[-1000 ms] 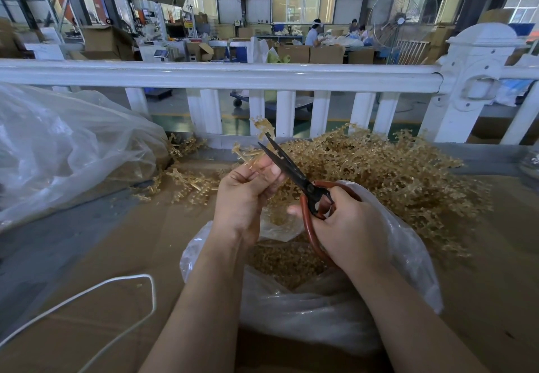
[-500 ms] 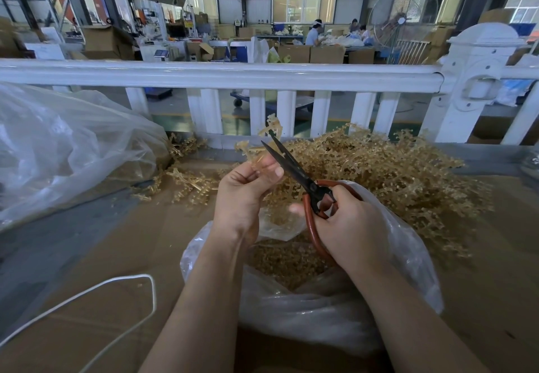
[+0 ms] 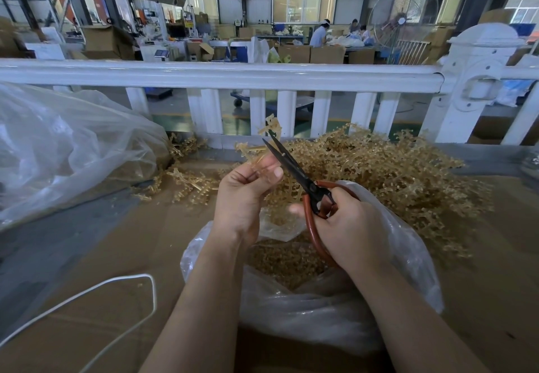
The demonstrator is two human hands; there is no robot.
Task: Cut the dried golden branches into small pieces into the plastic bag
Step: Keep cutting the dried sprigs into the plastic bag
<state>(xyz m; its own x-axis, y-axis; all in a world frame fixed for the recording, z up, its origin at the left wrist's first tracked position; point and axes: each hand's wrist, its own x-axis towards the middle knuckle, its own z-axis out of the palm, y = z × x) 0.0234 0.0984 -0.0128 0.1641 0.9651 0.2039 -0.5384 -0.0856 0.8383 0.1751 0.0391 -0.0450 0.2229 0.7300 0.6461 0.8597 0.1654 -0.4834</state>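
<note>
Head view, single frame.

Left hand [image 3: 242, 194]: raised above the bag, fingers [image 3: 269, 172] closed in a pinch around a thin golden branch sprig [image 3: 256, 151]. The sprig's knobbly tips stand up past the fingertips, toward the railing.

Right hand [image 3: 347, 227]: fingers closed through the red-brown handle loops of the scissors [image 3: 294, 171]. The black blades point up and to the left, slightly parted at the tips, crossing the sprig just beside the left thumb.

Plastic bag [image 3: 408, 256]: clear, open-mouthed, sitting on the surface directly beneath both hands. Its bottom holds a layer of cut golden pieces [image 3: 285, 259].

Pile of golden branches [image 3: 393, 174]: a large uncut heap lying on the surface behind and to the right of the bag, touching the bag's far rim. Loose sprigs [image 3: 186, 180] lie scattered to the left of the left hand.

Surface [image 3: 116, 256]: brown cardboard sheeting, with a grey strip along the left.

Second plastic bag [image 3: 73, 145]: large, clear, crumpled, at the far left edge; contents cannot be made out.

White cord [image 3: 128, 280]: a bent loop lying on the cardboard at lower left, well apart from the bag.

White railing [image 3: 233, 75]: runs across behind the surface, with a workshop floor, boxes and a standing fan [image 3: 404, 14] beyond.
</note>
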